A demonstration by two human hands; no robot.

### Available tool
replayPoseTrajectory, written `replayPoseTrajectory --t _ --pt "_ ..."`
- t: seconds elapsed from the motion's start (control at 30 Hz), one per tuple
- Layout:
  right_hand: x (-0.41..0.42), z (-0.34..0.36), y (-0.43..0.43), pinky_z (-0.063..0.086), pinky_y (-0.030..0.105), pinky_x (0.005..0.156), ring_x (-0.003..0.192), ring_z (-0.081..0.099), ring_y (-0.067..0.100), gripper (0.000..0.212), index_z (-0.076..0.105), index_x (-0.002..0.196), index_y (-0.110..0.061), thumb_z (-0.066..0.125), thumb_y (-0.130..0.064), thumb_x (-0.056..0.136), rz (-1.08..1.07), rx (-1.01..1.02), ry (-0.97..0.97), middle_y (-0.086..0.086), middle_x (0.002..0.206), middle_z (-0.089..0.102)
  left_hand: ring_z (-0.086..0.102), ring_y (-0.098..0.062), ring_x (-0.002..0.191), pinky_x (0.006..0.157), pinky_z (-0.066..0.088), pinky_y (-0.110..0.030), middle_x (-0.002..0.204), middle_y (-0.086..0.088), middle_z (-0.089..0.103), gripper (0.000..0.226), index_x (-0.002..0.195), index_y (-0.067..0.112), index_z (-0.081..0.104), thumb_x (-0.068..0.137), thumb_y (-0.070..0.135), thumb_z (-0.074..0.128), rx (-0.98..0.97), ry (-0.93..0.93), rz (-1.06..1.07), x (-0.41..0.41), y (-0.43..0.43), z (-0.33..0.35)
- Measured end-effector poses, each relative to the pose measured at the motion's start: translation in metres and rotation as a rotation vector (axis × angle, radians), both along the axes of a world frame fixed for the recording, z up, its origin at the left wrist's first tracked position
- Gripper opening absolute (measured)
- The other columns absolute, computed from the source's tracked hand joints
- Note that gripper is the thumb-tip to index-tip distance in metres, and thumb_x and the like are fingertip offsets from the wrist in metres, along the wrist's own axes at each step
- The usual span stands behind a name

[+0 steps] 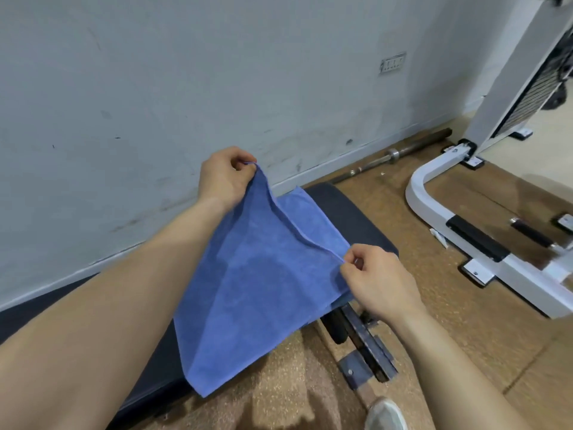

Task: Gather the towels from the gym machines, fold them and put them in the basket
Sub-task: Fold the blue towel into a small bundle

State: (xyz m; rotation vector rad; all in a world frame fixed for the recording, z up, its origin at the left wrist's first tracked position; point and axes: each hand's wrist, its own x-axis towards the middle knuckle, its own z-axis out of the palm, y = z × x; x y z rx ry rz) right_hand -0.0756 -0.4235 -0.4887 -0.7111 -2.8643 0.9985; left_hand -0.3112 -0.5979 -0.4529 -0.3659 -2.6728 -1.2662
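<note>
The person is bent over a black padded bench (pixel 359 212) that runs along the foot of a grey wall (pixel 186 72), with a blue towel (pixel 260 290) held over it. The left hand (pixel 223 178) is up at eleven o'clock from the towel's middle, its fingers curled in and pinching one corner of the cloth. The right hand (pixel 378 280) is out at three o'clock, thumb and forefinger nipped on the other corner and the rest of the fingers tucked under. Between the two hands the top hem is pulled into a fairly straight line.

Past that hem, a further part of the towel lies flat on the bench pad. The near part slopes down towards the person, and its lowest corner hangs at seven o'clock, over the bench's edge and above the brown speckled floor (pixel 434 352). Whether it is one cloth doubled over I cannot quite tell.

At one o'clock a steel bar (pixel 393 156) lies on the floor against the wall. At three o'clock stands the white frame (pixel 434 209) of a gym machine. The toe of a pale shoe (pixel 386 414) shows at five o'clock, near the bench's metal foot (pixel 366 361).
</note>
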Motion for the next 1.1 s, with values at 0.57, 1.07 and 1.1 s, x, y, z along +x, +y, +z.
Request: replayPoseTrajectory --t 0.57,1.07,1.1 --pt "0.009 -0.005 0.036 0.046 0.031 0.062 0.068 0.058 0.021 0.008 0.051 0.076 -0.022 0.046 -0.028 0.076 -0.126 0.141 -0.058 -0.005 0.067 0.061 0.053 -0.013 0.098 0.080 0.042 -0.025 0.103 0.004 0.052 0.010 0.079 0.032 0.067 0.077 0.027 0.059 -0.067 0.158 -0.038 -0.014 0.074 -0.019" --pt "-0.002 -0.013 0.031 0.045 0.034 0.071 0.092 0.057 0.023 0.017 0.049 0.100 -0.027 0.054 -0.023 0.084 -0.163 0.219 -0.153 -0.005 0.098 0.052 0.059 -0.028 0.110 0.096 0.045 -0.036 0.116 -0.008 0.063 0.046 0.132 0.018 0.049 0.091 0.030 0.066 -0.292 -0.293 -0.160 -0.039 0.090 -0.085" --pt "-0.003 -0.012 0.030 0.046 0.034 0.072 0.092 0.056 0.023 0.017 0.050 0.100 -0.027 0.053 -0.023 0.084 -0.160 0.214 -0.131 -0.005 0.099 0.052 0.060 -0.025 0.103 0.090 0.047 -0.033 0.107 -0.003 0.063 0.042 0.127 0.020 0.053 0.089 0.026 0.070 -0.239 -0.266 -0.139 -0.036 0.089 -0.081"
